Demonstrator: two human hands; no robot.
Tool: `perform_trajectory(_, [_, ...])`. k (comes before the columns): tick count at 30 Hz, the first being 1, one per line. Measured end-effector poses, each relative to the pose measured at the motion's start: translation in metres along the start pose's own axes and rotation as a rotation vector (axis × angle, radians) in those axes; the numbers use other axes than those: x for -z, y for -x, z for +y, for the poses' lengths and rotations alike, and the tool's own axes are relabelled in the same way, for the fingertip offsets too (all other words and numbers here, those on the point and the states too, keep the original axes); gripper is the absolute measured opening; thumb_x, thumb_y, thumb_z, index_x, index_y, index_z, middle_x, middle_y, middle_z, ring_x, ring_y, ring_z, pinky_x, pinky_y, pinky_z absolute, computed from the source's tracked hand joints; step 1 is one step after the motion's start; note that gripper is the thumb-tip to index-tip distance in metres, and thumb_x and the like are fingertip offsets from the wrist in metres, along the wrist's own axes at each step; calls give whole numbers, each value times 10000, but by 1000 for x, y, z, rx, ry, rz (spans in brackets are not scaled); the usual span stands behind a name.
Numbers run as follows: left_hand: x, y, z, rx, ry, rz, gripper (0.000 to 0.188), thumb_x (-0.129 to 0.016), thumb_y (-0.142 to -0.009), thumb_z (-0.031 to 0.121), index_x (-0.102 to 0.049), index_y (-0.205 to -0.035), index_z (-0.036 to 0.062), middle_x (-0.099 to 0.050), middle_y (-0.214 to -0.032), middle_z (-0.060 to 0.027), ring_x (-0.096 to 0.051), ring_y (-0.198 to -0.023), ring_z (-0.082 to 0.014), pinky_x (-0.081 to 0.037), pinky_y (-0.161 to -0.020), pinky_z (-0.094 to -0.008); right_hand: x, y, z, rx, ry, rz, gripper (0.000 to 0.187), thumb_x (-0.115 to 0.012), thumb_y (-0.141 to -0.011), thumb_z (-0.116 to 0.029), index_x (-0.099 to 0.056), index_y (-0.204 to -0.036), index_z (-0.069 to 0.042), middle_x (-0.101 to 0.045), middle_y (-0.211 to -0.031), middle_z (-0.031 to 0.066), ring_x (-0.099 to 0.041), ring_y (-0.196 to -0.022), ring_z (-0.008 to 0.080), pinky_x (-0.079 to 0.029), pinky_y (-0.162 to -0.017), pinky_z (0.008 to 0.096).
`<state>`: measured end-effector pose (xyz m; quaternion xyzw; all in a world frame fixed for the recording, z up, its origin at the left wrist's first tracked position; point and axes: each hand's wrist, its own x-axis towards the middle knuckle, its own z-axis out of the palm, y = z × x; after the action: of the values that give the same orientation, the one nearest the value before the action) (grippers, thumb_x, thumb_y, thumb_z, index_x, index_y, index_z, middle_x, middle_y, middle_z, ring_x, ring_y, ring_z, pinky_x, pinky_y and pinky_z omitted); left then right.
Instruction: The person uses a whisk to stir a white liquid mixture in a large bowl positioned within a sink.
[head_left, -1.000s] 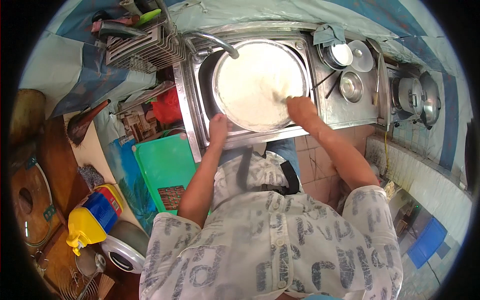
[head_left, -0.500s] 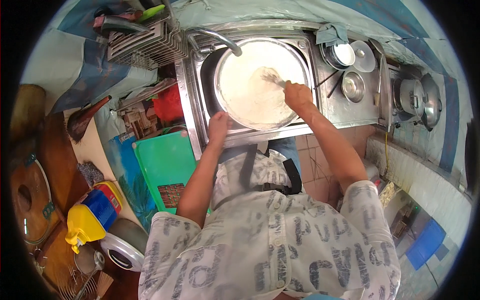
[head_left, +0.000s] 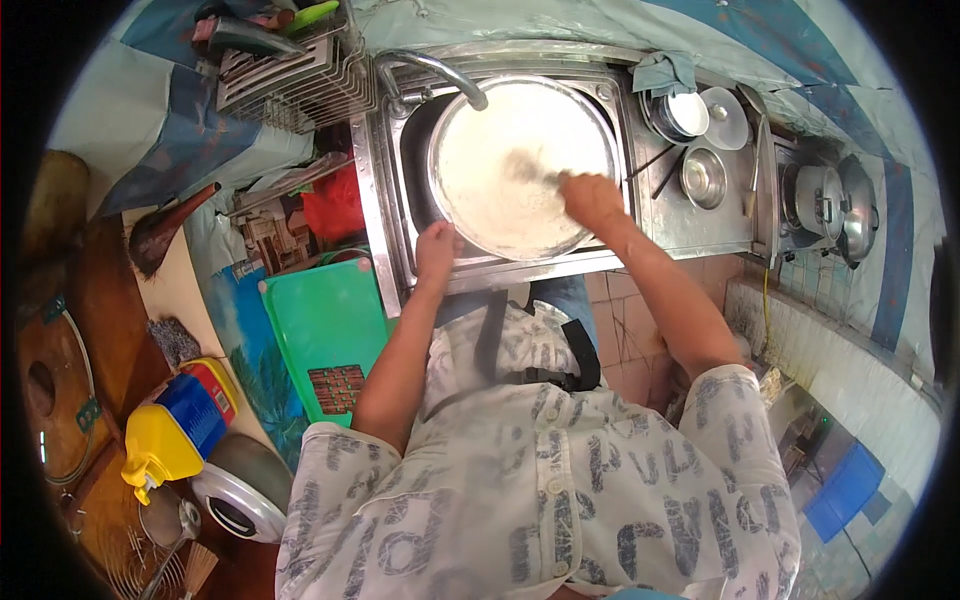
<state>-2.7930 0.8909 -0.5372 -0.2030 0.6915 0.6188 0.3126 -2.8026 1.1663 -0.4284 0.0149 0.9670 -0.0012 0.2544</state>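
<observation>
My left hand (head_left: 436, 250) is clamped on the near rim of the big round metal tray (head_left: 522, 165), upper middle of the frame, sitting tilted in the sink (head_left: 385, 200) under the faucet (head_left: 432, 70). My right hand (head_left: 590, 196) is closed on a scrubber (head_left: 525, 165), blurred, pressed on the tray's sudsy face right of center. The hands are apart, 1 on each side of the tray.

Handling, my read: the tray looks stiff and thin, wide for its weight, and slick with soap film. Best grip is the rolled rim with the thumb over the edge, where my left hand already is. The flat face gives no purchase. It will likely pivot on the sink edge if pushed hard off-center.

Around it:
- dish rack (head_left: 290, 80), upper left, just beside the sink
- small steel bowls and lids (head_left: 700, 120) on the desk, right of the sink, close to my right elbow's swing
- pots on a stove (head_left: 830, 205), far right
- green cutting board (head_left: 325, 335) below left of the sink
- yellow and blue jug (head_left: 175, 430), lower left

The faucet spout overhangs the tray's upper left rim, so it limits lifting straight up.
</observation>
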Motion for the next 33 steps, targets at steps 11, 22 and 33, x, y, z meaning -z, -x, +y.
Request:
perform_trajectory(11, [-3,-5,-7,10,90,4,165,-502,-970,163,-604,-957,34,-614,-774,-21,-594,-645,-103,-477,-556,-232,62,-5,11,-39,12,49,230,-521,-918,-249,-614,-1002,-56,-692,-861,174,-681,-823,343,-530,-739,439])
perform_trajectory(22, [-5,-14,-22,34,163,27,270,-510,-936,140,-589,-1107,-53,-646,-843,-63,-620,-655,-120,-527,-581,-241,83,-119,13,264,257,151,171,-566,-769,-91,-713,-855,-74,-702,-913,154,-681,-860,329,-552,-728,402])
perform_trajectory(33, [-2,-13,-20,-18,179,-32,158,-513,-966,133,-610,-968,7,-633,-787,-47,-632,-670,-121,-533,-609,-217,52,-107,-36,668,353,282,150,-537,-828,-85,-670,-893,-67,-697,-846,114,-688,-805,272,-547,-691,369])
